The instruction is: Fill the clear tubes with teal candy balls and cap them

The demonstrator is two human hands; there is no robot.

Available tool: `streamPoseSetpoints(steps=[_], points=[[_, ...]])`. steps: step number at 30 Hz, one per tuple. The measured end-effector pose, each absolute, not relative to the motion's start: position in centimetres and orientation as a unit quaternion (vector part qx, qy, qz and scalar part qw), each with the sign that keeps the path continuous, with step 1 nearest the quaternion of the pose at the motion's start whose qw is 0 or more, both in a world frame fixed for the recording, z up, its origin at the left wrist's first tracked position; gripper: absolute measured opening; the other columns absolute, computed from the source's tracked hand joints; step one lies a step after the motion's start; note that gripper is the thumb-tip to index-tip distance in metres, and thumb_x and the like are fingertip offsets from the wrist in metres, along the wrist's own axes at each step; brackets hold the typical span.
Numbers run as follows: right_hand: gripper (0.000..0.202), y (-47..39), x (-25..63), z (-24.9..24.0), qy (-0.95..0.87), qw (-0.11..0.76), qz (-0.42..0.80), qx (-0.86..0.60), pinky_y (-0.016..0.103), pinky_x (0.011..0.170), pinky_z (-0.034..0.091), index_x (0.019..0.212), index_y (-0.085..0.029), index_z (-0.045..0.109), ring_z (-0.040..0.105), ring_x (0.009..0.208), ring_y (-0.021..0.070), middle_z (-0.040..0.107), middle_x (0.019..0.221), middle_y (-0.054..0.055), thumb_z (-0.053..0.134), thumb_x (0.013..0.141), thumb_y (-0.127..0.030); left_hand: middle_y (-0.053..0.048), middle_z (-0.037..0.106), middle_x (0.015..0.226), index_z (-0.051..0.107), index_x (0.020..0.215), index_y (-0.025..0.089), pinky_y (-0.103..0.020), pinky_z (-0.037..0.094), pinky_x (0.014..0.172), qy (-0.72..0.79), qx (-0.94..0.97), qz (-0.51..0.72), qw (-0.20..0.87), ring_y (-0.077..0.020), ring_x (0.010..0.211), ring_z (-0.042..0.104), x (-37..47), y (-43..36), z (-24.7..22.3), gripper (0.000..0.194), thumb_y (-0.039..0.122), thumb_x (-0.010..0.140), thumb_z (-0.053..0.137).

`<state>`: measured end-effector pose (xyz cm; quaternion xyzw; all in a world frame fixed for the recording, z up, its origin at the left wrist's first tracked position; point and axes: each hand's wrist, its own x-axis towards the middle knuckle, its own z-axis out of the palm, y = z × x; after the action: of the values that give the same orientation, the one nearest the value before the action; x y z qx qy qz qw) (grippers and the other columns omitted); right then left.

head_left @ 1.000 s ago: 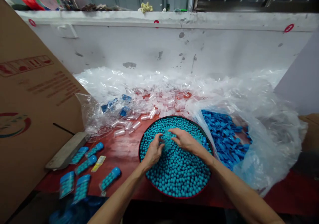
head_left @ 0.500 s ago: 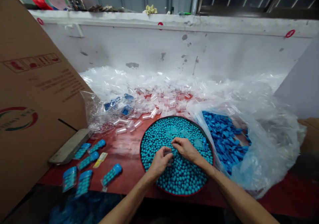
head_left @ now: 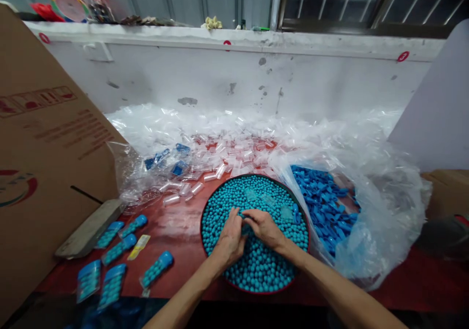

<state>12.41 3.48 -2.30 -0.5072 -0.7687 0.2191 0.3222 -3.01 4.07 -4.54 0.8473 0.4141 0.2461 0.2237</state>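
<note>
A round tub (head_left: 202, 216) with a dark rim stands at the table's front, full of small turquoise balls (head_left: 260, 265). Over the balls, my left hand (head_left: 230, 241) is closed around a small clear plastic container, now mostly hidden by the fingers. My right hand (head_left: 264, 226) meets it from the right, fingertips pinched against the left fingers; what they hold, if anything, cannot be made out. Clear pieces (head_left: 269, 199) and a blue cap (head_left: 296, 214) lie on the balls near the far right rim.
Several filled blue-capped containers (head_left: 157, 269) lie left, beside a grey block (head_left: 90, 229) and a cardboard box (head_left: 54, 138). Clear empty containers (head_left: 234, 148) are heaped behind the tub. Right, a plastic bag (head_left: 384, 212) holds blue caps (head_left: 322, 202).
My hands have come together, the left fingers rising to meet the right ones and covering the clear container. The whole view has shifted slightly, so the scene sits lower and further left.
</note>
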Motion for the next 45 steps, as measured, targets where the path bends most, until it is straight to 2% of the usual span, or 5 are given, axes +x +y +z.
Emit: streamPoseSetpoints(steps=[12,22,27,35,45], points=[[0.026,9.7,13.2,-0.9,-0.724,0.180,0.152,-0.649,0.038,0.084,0.037,0.099,-0.017,0.054,0.049,0.100,0.0242,0.054,0.104,0.012,0.057,0.073,-0.024,-0.009,0.049,0.095,0.047,0.092,0.015,-0.036,0.036,0.082,0.481,0.833,0.123,0.244,-0.0228,0.093,0.044,-2.1,3.3,-2.9,0.027,0.017,0.065,0.049],[0.024,7.0,14.2,-2.2,-0.617,0.357,0.321,-0.623,0.026,0.057,0.047,0.099,-0.016,0.045,0.058,0.061,0.0123,0.059,0.082,0.006,0.028,0.086,-0.028,0.000,0.052,0.076,0.045,0.087,0.018,-0.027,0.040,0.065,0.461,0.636,0.333,0.522,-0.0136,0.069,0.051,-2.2,5.0,-1.8,0.027,0.031,0.066,0.057],[0.023,4.5,12.6,-3.6,-0.406,0.538,0.568,-0.473,0.023,0.057,0.046,0.080,-0.018,0.046,0.057,0.060,0.0106,0.058,0.070,-0.001,0.054,0.071,-0.037,-0.002,0.055,0.084,0.043,0.089,0.017,-0.024,0.041,0.065,0.379,0.496,0.396,0.674,-0.0123,0.074,0.053,-0.8,4.3,-1.3,0.035,0.039,0.066,0.058],[0.011,2.6,12.0,-3.3,-0.598,0.380,0.423,-0.565,0.021,0.054,0.040,0.065,-0.018,0.054,0.051,0.054,0.0108,0.055,0.056,-0.003,0.045,0.072,-0.016,-0.001,0.054,0.088,0.028,0.121,0.018,-0.028,0.041,0.072,0.462,0.656,0.293,0.520,-0.0145,0.075,0.053,-1.7,4.8,0.0,0.071,0.030,0.061,0.064],[0.021,7.1,18.6,-0.7,-0.674,0.108,0.077,-0.726,0.031,0.076,0.039,0.100,-0.016,0.051,0.053,0.092,0.0205,0.057,0.096,0.011,0.043,0.083,-0.025,-0.011,0.049,0.107,0.045,0.100,0.016,-0.039,0.034,0.088,0.472,0.858,0.119,0.167,-0.0261,0.107,0.042,-1.7,4.1,-2.8,0.037,0.023,0.065,0.055]])
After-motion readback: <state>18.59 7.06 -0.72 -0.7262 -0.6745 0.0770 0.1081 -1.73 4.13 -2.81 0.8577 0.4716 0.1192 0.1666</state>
